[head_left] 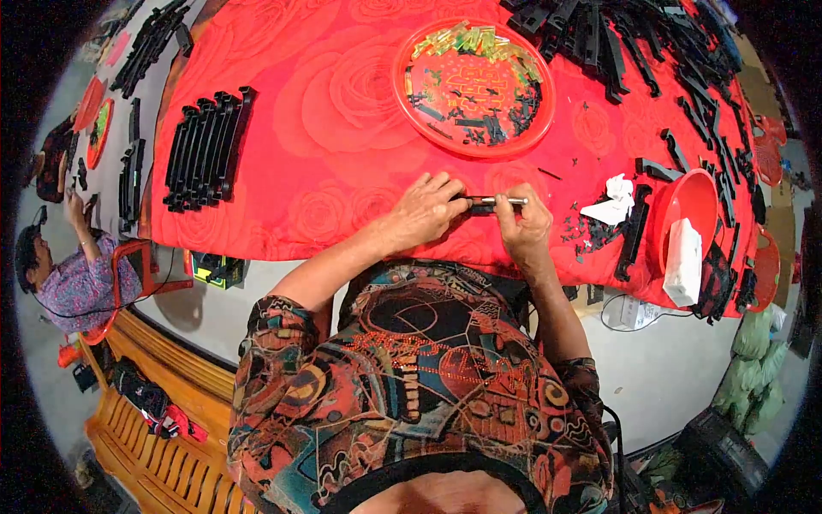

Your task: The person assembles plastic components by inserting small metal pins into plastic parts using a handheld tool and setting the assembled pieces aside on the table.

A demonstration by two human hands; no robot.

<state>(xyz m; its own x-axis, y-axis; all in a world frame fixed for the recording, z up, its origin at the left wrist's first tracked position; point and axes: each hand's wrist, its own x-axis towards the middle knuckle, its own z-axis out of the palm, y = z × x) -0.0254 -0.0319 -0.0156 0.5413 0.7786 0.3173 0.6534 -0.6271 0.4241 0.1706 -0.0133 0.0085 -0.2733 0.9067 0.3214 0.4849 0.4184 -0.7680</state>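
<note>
At the near edge of the red tablecloth [334, 214], my two hands meet. My left hand [425, 207] is closed on a small black plastic part [484, 208], which is largely hidden by the fingers. In my right hand [527, 224] is a slim tool with a silver metal handle [515, 201], pinched between thumb and fingers. Its tip lies against the black part by the left fingertips; the kind of tool cannot be made out. Small black scraps [589, 236] lie to the right of my right hand, beside crumpled white tissue [610, 202].
A round red tray [497, 152] holds yellow-green pieces and black bits. Long black parts [205, 152] stand in a row at left; more pile up [591, 47] at far right. A red bowl [700, 195] and white tissue pack [684, 264] sit right. Another person [77, 274] sits left.
</note>
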